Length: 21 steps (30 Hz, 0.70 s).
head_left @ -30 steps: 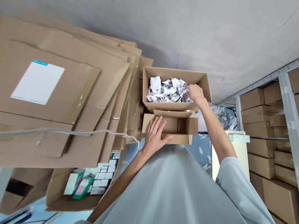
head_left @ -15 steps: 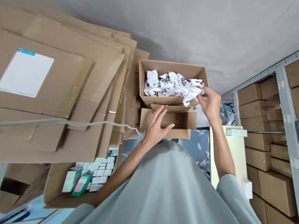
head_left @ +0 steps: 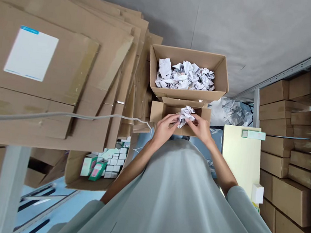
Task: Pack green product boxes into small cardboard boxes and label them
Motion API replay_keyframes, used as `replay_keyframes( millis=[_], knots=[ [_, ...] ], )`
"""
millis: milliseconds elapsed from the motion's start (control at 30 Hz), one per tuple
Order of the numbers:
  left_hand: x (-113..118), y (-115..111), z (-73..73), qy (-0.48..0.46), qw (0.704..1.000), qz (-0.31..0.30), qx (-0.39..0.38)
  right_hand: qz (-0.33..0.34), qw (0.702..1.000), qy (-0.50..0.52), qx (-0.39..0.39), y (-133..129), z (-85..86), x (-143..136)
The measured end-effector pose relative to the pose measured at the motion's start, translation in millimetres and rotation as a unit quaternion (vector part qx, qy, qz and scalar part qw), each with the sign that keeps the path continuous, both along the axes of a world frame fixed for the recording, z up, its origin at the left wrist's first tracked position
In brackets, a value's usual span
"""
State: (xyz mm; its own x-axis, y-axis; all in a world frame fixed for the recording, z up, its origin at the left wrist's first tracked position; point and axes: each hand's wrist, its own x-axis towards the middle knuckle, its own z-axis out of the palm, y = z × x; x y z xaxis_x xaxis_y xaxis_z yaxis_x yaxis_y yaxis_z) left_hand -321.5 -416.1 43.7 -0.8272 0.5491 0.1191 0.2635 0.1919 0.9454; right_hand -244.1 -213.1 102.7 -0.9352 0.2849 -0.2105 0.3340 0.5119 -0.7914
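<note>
A piece of crumpled paper [head_left: 186,115], white with printed marks, is held between both of my hands over the smaller open carton [head_left: 157,112]. My left hand [head_left: 166,128] grips its left side with bent fingers. On the other side, my right hand [head_left: 200,128] pinches it between thumb and fingers. The paper and my hands cover part of the small carton's inside. Just beyond stands a larger open cardboard box [head_left: 186,94], partly filled with more crumpled paper [head_left: 186,76].
Flattened cardboard sheets [head_left: 99,87] are piled at left, a grey cable [head_left: 60,114] across them. Below sits a box [head_left: 74,176] of small packages. At right are a pale board [head_left: 241,156] with a small green box [head_left: 253,134] and shelves of cartons [head_left: 278,139].
My right hand has brought the crumpled paper from the larger box down over the small carton. My left hand has moved from the carton's edge onto the paper. The view has shifted.
</note>
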Motion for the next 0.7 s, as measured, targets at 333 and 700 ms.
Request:
replay_keyframes(
  millis=[333,700],
  knots=[
    [-22,-4,-8.0,0.099,0.983,0.048,-0.15,0.037,0.996,-0.063,0.047,4,-34.3,-17],
    [-21,1,-18.8,0.05,0.98,-0.003,-0.194,0.091,0.969,-0.113,0.199,12,-19.9,-22]
  ],
)
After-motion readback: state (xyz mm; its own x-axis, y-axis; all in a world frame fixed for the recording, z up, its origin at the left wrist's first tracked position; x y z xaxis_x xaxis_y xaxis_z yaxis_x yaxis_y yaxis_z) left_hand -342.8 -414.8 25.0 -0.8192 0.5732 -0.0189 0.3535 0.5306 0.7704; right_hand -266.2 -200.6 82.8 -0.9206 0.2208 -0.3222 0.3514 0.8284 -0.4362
